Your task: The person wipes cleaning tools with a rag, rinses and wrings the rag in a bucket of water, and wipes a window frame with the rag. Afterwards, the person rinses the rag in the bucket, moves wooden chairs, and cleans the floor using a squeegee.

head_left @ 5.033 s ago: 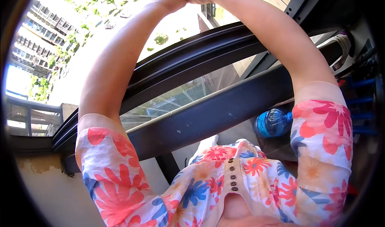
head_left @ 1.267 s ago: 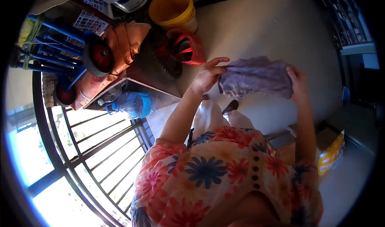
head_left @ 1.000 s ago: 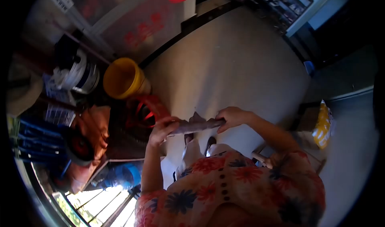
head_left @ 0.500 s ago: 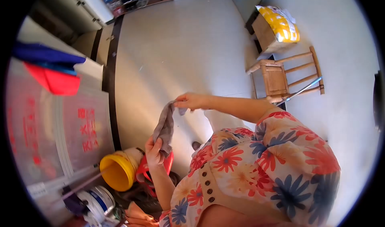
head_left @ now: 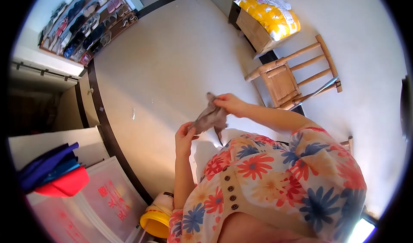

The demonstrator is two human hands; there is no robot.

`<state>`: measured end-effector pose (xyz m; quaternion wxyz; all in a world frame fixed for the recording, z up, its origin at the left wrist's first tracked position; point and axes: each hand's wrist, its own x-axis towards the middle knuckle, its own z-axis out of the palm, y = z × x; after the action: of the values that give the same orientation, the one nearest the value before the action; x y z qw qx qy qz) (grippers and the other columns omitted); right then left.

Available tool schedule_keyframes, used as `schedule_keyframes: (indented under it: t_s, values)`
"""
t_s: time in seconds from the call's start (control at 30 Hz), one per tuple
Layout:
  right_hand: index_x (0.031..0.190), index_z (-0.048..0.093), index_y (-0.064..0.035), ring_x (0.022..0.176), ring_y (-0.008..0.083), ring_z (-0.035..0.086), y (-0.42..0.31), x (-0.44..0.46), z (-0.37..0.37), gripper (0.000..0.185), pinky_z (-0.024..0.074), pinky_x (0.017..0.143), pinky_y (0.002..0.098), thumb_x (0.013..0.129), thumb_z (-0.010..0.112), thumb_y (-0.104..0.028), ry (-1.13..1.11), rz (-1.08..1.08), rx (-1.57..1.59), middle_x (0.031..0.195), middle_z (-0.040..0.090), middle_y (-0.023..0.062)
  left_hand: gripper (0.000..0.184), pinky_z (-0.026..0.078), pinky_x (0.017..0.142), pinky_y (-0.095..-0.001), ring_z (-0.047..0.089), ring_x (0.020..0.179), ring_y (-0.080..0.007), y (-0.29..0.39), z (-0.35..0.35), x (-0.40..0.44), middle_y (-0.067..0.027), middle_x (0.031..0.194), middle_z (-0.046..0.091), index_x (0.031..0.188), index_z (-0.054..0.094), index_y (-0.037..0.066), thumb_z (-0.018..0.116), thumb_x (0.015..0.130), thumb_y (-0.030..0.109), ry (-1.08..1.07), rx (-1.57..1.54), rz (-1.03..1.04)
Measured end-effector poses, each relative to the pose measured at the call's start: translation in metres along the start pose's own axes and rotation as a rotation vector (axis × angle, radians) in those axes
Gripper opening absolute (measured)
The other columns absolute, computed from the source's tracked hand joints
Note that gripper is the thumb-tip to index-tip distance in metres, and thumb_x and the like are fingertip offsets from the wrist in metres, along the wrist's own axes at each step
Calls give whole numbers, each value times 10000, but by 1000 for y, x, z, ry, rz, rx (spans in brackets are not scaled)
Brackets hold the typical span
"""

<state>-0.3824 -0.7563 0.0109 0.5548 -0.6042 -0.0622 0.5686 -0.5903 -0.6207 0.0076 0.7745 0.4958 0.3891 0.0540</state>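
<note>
A crumpled grey-brown cloth (head_left: 211,117) is stretched between my two hands, in front of my body and above the floor. My left hand (head_left: 185,137) pinches its lower left end between thumb and fingers. The upper right part is gripped by my right hand (head_left: 232,104), with a short end sticking up past the fingers. Below that hand a loose corner of the cloth hangs down.
A wooden chair (head_left: 282,86) stands right of my right arm, a stick (head_left: 319,89) leaning across it. Behind it, a yellow package (head_left: 271,19) tops a box (head_left: 254,30). Lower left are a yellow bucket (head_left: 155,223) and a cabinet (head_left: 116,200); a shoe rack (head_left: 92,17) stands upper left.
My view has turned left, bringing the shoe rack fully into sight. Both hands have shifted right in view with the cloth, which is now held more level and bunched.
</note>
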Motion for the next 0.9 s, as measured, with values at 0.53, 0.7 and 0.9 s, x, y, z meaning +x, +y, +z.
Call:
schedule_keyframes:
  t_s: [0.53, 0.7, 0.9]
  values:
    - [1000, 598, -55, 425, 67, 431, -191, 47, -383, 360, 370, 380, 207, 816, 587, -364, 1114, -394, -160, 561, 484, -21, 227, 447, 425, -249, 587, 553, -155, 36, -107, 248, -68, 701, 607, 944, 585, 55, 625, 747, 161, 32, 432, -462]
    - [1134, 558, -42, 829, 201, 584, -292, 76, -442, 444, 505, 686, 347, 780, 626, -300, 1228, -376, 0, 910, 608, 72, 230, 458, 495, -245, 590, 598, -134, 146, -36, 357, -53, 736, 614, 993, 587, 54, 584, 790, 162, 52, 500, -236]
    - [1319, 374, -79, 1200, 228, 406, -246, 113, -594, 643, 331, 977, 401, 775, 650, -284, 1024, -255, -579, 1304, 447, 90, 226, 451, 501, -249, 587, 609, -130, 140, 27, 408, -60, 740, 619, 987, 588, 41, 554, 800, 161, -46, 640, -465]
